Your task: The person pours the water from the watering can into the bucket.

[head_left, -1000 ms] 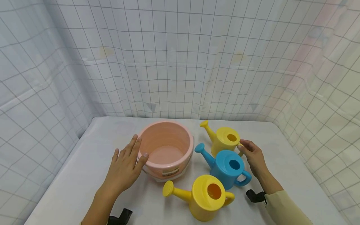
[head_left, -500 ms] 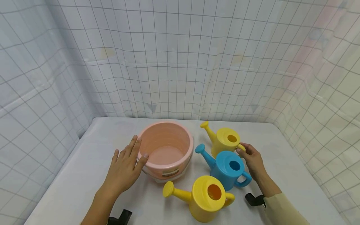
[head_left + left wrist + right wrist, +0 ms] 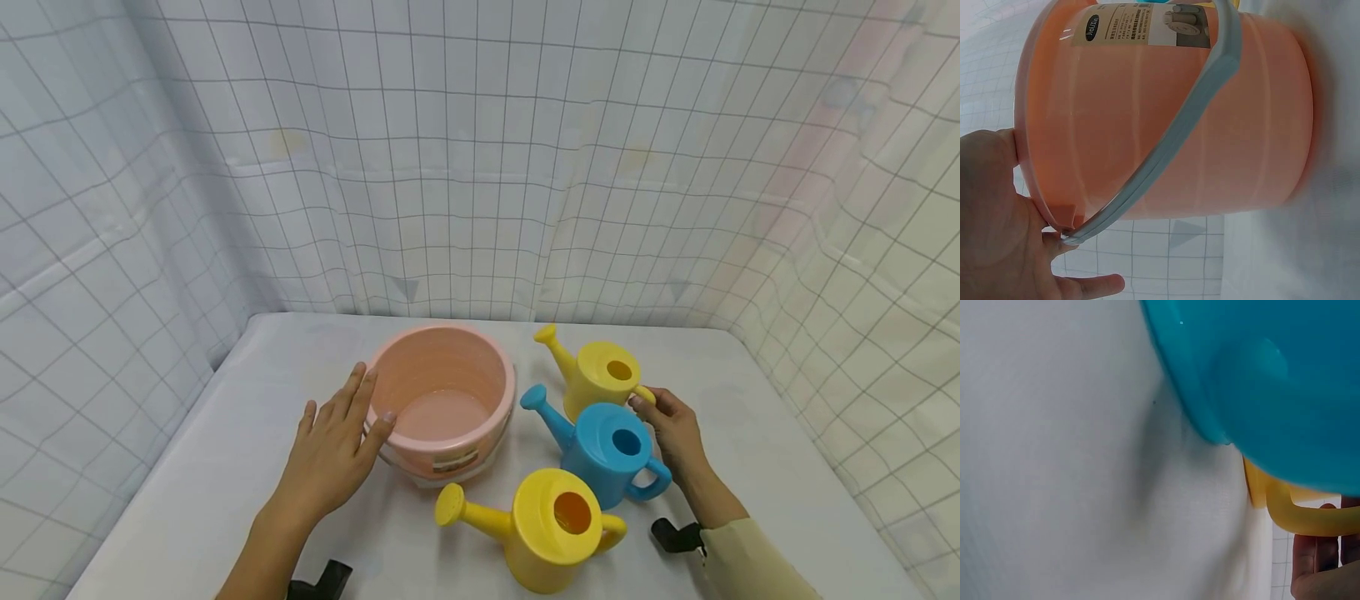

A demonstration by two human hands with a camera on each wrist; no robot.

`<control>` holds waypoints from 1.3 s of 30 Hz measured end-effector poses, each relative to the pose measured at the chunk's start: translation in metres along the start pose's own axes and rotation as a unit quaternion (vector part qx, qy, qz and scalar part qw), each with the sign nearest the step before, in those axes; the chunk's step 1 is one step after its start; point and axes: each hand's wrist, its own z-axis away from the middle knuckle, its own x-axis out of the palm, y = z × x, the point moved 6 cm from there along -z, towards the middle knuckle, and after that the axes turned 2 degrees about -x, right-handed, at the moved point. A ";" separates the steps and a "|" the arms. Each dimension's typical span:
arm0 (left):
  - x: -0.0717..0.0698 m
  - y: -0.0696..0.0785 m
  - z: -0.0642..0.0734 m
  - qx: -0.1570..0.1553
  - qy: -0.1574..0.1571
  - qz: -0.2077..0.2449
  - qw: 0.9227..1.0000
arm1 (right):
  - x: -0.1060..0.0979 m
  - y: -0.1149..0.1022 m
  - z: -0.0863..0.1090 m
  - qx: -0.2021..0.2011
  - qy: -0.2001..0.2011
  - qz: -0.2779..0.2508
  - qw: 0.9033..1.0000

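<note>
Our L hand (image 3: 330, 454) lies straight-fingered on the round pink plastic bucket (image 3: 442, 442), R hand (image 3: 677, 429) grips the far yellow plastic watering can (image 3: 592, 379) just behind the blue plastic one (image 3: 596, 454), so we judge placing abt done, release left

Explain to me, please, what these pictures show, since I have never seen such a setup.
There is no machine: a person works with two bare hands. The widest picture comes from a camera worn on the head; the other two come from cameras on the wrists, so things look sideways there. On the white table stand a pink bucket, a near yellow watering can, a blue watering can and a far yellow watering can. The left hand touches the bucket's rim; the right hand holds the far can by its handle.
</note>
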 end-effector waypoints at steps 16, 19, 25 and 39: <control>0.001 0.002 -0.001 0.002 -0.003 0.002 1.000 | -0.007 0.001 -0.003 -0.025 0.028 -0.041 0.998; 0.001 0.002 -0.001 0.002 -0.003 0.003 1.000 | -0.009 0.004 -0.003 -0.018 0.040 -0.062 0.997; 0.001 0.001 -0.001 0.002 -0.007 0.003 1.000 | -0.012 0.004 -0.003 -0.024 0.051 -0.122 0.991; 0.002 0.001 -0.003 0.003 -0.007 0.001 1.000 | -0.015 0.001 -0.003 -0.045 0.048 -0.221 0.973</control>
